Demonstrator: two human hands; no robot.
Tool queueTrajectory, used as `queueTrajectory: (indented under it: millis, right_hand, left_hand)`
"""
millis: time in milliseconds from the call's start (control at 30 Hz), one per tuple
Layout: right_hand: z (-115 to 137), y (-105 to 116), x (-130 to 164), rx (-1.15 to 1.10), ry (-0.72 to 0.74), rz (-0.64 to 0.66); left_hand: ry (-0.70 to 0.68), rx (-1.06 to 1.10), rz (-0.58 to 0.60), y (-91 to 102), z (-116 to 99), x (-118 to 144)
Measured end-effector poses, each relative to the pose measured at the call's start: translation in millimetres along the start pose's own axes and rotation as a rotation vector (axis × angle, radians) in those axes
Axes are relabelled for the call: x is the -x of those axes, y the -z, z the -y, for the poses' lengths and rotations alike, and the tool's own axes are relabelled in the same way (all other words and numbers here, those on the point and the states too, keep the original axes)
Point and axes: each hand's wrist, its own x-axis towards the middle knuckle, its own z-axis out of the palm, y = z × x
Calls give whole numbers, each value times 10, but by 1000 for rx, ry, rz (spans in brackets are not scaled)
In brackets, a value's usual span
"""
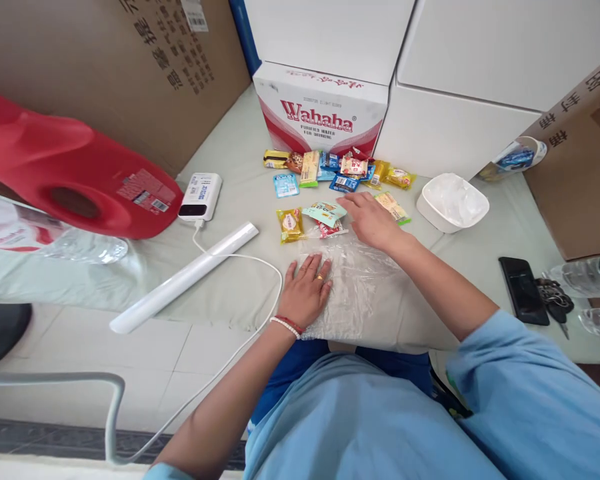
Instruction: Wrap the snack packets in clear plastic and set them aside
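Plastic film: clear, thin, crinkled sheet or bag (pixel 353 293) with glossy creases; lies flat on the table cloth (pixel 430 287), directly before the person, its lower end at the table's near edge.
Left hand (pixel 307 288): palm down on the film's left side; fingers spread and loose, clasping nothing.
Right hand (pixel 371 219): palm down beyond the film's upper part, fingers extended, tips at the right end of the mint-green packet; whether they pinch it, cannot tell.
Mint-green packet (pixel 324 213): printed, lying at the film's far edge, overlapping a red-and-white packet (pixel 332 229).
Yellow packet (pixel 291 225): shiny, pale oval label; left of the mint-green one.
Cream packet (pixel 392 207): green lower edge, just right of the right hand.
Far margin: mixed snack row (pixel 347 170) lines the foot of the Wahaha carton (pixel 325 113).
Right margin: stretch of cloth between right forearm and phone (pixel 524 291); white tub (pixel 447 217) with clear liner stands farther back.
Left margin: white cable (pixel 281 280) curves close by the left hand; white tube (pixel 185 279) lies slantwise beyond it, reaching past the table edge.
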Motion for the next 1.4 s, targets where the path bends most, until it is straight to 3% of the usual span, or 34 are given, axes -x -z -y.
queueTrajectory:
  millis: [133,233,300,333,400,500,633,800,900,1000,1067,1133,1233,1333,1400]
  right_hand:
    - [24,-100,-361,-1,30,72]
    - [-1,-3,-225,-214,-168,-175]
    - [35,81,-8,-514,-306,-288]
    - [69,106,118,-690,-358,-255]
    - [147,100,384,-1000,-433,-42]
    - [181,-29,784,-1181,-529,244]
    - [-39,-166,1316,-1087,-684,317]
    - [-280,16,1722,-1181,-790,322]
    - [-168,121,1654,-1276,-731,233]
    - [51,70,1425,-1309,-643,190]
    - [173,-24,1298,-1206,-631,216]
    - [223,-97,1254,-940,-632,260]
    - [133,-63,1286,-570,-549,318]
    - [-79,99,1202,-471,-485,304]
    - [-214,182,988,-402,-474,253]
  left_hand:
    - [-2,1,-5,17,3,18]
    - [-14,24,-19,29,-4,29]
    - [-28,36,-20,37,-10,33]
    - [-32,38,-20,40,-11,34]
    - [-31,38,-19,38,-9,34]
    - [-13,35,-23,17,1,27]
    - [8,41,-31,-22,5,15]
    - [26,34,-35,-32,-6,10]
    - [25,19,-35,-30,-16,8]
    - [17,17,-21,-14,-7,1]
    - [26,36,-28,15,26,0]
    - [46,53,-60,56,81,8]
    - [58,52,-84,99,177,37]
    - [46,46,-57,90,230,64]
    - [46,36,-52,67,234,71]
